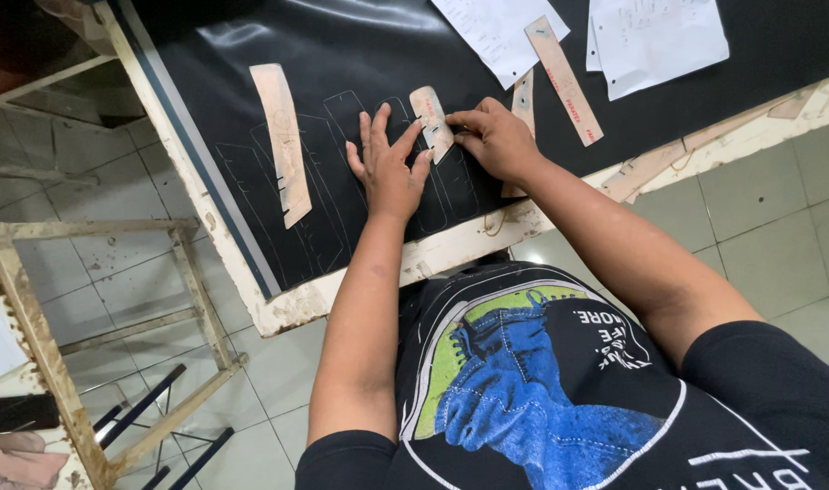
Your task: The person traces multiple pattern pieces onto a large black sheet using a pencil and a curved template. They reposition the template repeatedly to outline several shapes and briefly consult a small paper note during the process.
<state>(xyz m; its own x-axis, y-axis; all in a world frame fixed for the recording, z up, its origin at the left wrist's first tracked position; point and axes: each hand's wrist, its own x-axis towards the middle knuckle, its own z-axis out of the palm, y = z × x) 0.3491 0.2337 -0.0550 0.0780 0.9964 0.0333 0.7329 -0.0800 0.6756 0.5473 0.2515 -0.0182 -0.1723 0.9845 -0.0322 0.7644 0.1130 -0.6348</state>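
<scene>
Your left hand (389,163) presses with spread fingers the small template (431,122), its long axis pointing away from you, while your right hand (494,138) pinches its edge.

Head view, evenly bright under soft daylight. Pale glare streaks cross the black sheet (251,45) near the top edge of the table (296,304). Shadows are faint and short beneath the hands and templates. Focus is sharp at centre; wide-angle distortion bends straight lines toward the frame edges. The floor (777,227) reflects a mild sheen.
</scene>
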